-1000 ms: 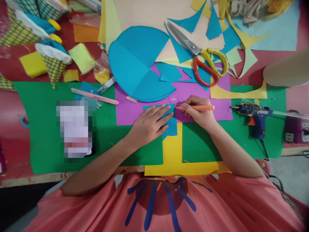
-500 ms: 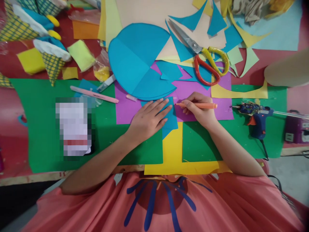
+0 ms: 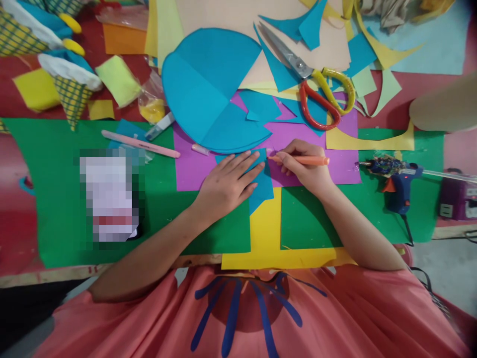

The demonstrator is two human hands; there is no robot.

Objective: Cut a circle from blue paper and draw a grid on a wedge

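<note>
My left hand (image 3: pixel 226 185) lies flat on a small blue sheet piece (image 3: pixel 264 188), its fingers spread a little. In my right hand (image 3: pixel 306 168) is an orange marker (image 3: pixel 313 160), gripped like a pen. The marker's tip points left and meets the right edge of the blue piece, near its upper corner. Under both lies a purple sheet (image 3: pixel 345 166). Just beyond my left fingers rests a large blue disc (image 3: pixel 201 84) with crease lines and a wedge gap on its right side. The marker's cap (image 3: pixel 201 149) sits by the disc's lower edge.
Scissors (image 3: pixel 309 82) with red and yellow handles lie beyond my right hand among blue and yellow offcuts. A glue gun (image 3: pixel 401 186) is at the right. Left are a pink marker (image 3: pixel 141 144), a blurred-out object (image 3: pixel 110 196) and checkered cones (image 3: pixel 72 89). Green sheets (image 3: pixel 63 214) cover the table.
My right hand and the orange marker have shifted slightly left, with the tip now at the blue piece's edge. The left hand stays flat. The view has shifted slightly.
</note>
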